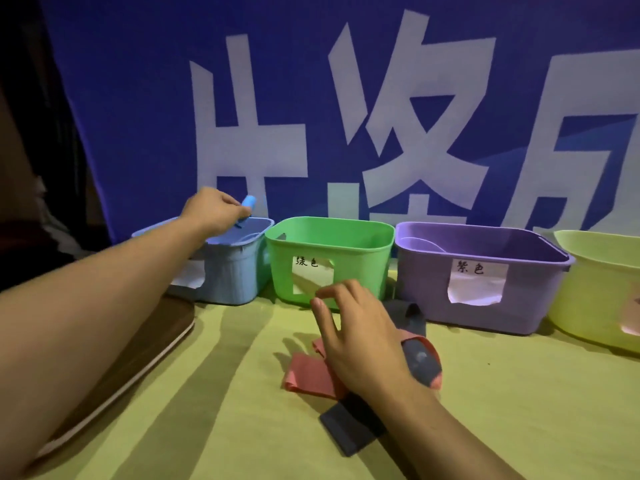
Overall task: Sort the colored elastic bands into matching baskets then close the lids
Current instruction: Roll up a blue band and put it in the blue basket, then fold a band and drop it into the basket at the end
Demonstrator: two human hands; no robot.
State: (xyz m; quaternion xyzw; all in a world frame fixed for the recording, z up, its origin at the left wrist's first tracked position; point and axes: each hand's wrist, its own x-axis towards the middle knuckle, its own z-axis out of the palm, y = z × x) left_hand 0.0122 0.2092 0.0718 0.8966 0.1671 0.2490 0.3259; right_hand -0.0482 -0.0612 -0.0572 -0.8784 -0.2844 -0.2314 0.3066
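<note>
My left hand [214, 211] hovers over the blue basket [235, 268] at the left and pinches a light blue elastic band [249, 202] above its opening. My right hand [360, 334] hangs over the table with its fingers spread and relaxed, holding nothing. Under it lie a pink band [304, 374] and dark grey bands [349, 427]. The green basket [329, 258], the purple basket [485, 282] and a yellow-green basket [602, 289] stand in a row to the right, all open. Green and purple carry paper labels.
A brown lid or tray with a pale rim [138, 355] lies on the yellow-green tablecloth [519, 410] at the left, partly under my left forearm. A blue banner with large white characters [311, 116] hangs right behind the baskets.
</note>
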